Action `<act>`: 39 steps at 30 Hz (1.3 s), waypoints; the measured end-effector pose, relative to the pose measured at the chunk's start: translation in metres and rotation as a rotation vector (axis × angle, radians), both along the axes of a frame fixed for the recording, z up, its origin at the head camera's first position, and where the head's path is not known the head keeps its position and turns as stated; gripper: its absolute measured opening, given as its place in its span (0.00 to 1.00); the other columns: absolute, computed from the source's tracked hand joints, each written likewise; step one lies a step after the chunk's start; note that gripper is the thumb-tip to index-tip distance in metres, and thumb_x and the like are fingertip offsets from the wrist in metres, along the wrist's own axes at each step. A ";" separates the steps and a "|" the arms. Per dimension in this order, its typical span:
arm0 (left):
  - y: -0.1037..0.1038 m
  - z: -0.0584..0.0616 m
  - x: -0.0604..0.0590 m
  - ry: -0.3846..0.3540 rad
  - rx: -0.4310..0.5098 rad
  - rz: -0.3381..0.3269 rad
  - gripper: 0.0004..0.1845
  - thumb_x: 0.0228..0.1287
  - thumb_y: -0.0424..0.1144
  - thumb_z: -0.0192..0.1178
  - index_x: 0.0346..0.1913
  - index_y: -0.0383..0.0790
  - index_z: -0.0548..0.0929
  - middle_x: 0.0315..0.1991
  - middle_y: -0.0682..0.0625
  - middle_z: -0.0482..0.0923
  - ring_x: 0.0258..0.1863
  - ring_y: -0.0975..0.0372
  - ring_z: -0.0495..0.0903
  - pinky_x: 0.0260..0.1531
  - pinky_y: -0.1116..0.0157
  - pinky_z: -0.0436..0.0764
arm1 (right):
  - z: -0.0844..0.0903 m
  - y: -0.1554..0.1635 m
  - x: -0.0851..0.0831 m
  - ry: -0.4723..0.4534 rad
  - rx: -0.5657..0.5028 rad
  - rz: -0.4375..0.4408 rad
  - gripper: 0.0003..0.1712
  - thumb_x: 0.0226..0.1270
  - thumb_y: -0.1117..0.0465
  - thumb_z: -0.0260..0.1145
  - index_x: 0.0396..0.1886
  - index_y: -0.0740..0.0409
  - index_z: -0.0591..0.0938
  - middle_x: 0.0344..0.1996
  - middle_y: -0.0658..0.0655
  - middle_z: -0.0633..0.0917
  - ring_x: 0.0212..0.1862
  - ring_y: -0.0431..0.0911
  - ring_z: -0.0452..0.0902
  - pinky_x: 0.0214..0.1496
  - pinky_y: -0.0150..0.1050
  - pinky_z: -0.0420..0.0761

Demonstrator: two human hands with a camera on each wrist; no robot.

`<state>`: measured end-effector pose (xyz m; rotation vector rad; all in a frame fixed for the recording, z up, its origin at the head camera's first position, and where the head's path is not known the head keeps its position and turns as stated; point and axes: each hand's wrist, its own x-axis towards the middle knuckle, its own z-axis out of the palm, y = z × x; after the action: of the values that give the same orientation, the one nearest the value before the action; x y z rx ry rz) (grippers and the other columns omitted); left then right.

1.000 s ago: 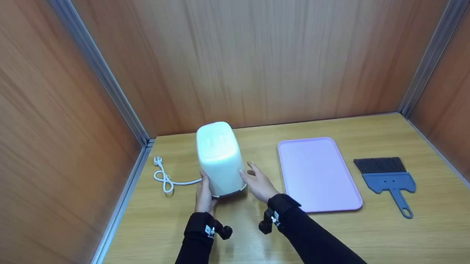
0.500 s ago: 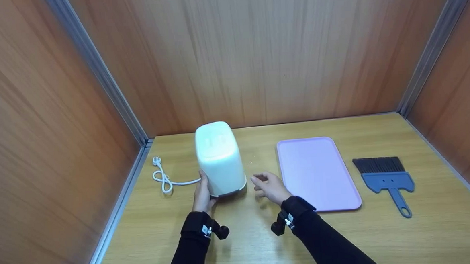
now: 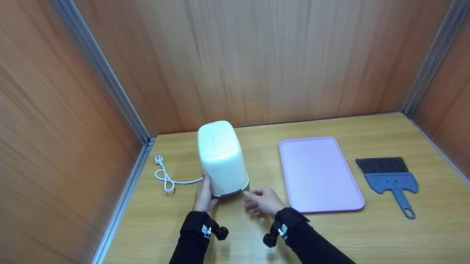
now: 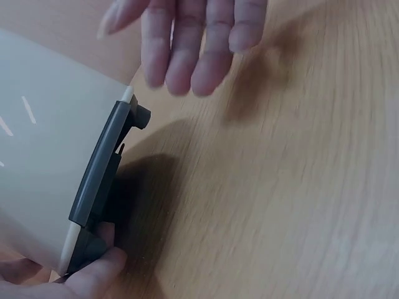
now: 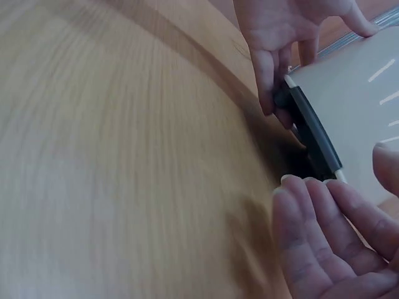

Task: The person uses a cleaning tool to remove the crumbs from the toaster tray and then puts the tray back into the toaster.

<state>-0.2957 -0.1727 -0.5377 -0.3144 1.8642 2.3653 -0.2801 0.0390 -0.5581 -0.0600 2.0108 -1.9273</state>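
Note:
A white, rounded appliance with a dark base tilts on the table, its near end raised. Its kind does not show. My left hand grips its near left corner, with the thumb along the side and fingers under the base, as the right wrist view also shows. By the near right corner is my right hand, fingers slightly bent and holding nothing. In the right wrist view its fingertips lie close to the base; I cannot tell whether they touch. The appliance's underside is mostly hidden.
A white cord with a plug lies looped left of the appliance. To the right are a light purple tray and a blue brush with dark bristles. Wood-grain walls enclose the table's back and sides.
My right hand has left the appliance's right side, moved off to the right, then come back lower, beside the near right corner. My left hand keeps its grip.

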 end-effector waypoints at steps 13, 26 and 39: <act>0.003 -0.001 -0.002 0.031 0.050 -0.004 0.48 0.81 0.71 0.34 0.86 0.37 0.44 0.83 0.30 0.48 0.82 0.37 0.48 0.78 0.31 0.48 | -0.016 -0.032 0.006 -0.098 -0.261 -0.134 0.18 0.82 0.67 0.63 0.59 0.80 0.79 0.46 0.69 0.90 0.38 0.44 0.88 0.41 0.35 0.90; 0.004 -0.004 -0.002 0.039 0.047 0.012 0.48 0.81 0.72 0.34 0.85 0.37 0.48 0.81 0.29 0.53 0.80 0.35 0.54 0.77 0.33 0.55 | -0.011 -0.041 -0.001 -0.195 -0.417 -0.198 0.16 0.83 0.70 0.60 0.60 0.79 0.76 0.40 0.61 0.90 0.39 0.42 0.87 0.43 0.31 0.86; 0.004 -0.003 0.001 0.021 0.004 0.030 0.48 0.82 0.70 0.33 0.86 0.35 0.44 0.82 0.28 0.47 0.81 0.34 0.50 0.76 0.29 0.53 | -0.010 -0.047 -0.002 -0.212 -0.447 -0.182 0.09 0.82 0.70 0.61 0.51 0.74 0.80 0.35 0.58 0.89 0.38 0.42 0.87 0.42 0.31 0.86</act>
<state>-0.2948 -0.1682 -0.5406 -0.3200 1.8768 2.4006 -0.2819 -0.0077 -0.5685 0.2135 1.4663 -2.3532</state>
